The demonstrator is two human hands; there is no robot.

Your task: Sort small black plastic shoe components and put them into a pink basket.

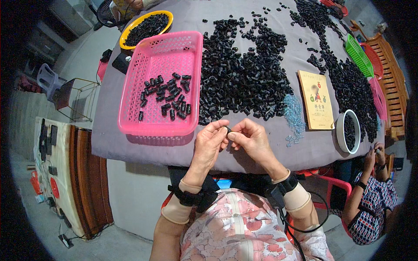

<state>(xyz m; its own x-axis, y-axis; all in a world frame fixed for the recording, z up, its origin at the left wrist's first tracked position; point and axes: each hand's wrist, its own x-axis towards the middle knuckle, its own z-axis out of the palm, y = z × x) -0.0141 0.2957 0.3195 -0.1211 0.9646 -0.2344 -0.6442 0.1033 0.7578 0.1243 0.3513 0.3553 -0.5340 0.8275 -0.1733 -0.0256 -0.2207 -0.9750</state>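
A small black plastic piece [228,129] sits between my two hands, over the near edge of the table. My left hand [210,142] pinches it between thumb and fingers. My right hand [252,138] closes thumb and forefinger on it from the other side; the fingertips hide most of the piece. Just beyond my hands spreads a large heap of similar short black tubular pieces [244,74]. To the left, a pink perforated basket [198,65] holds several black pieces in its near half.
Small clear bluish parts [294,117] lie right of the heap, beside a yellow booklet [317,102]. A white bowl [340,135] and a yellow bowl [170,19] hold black pieces. More pieces [348,82] cover the right side. Another person [375,195] sits at the right.
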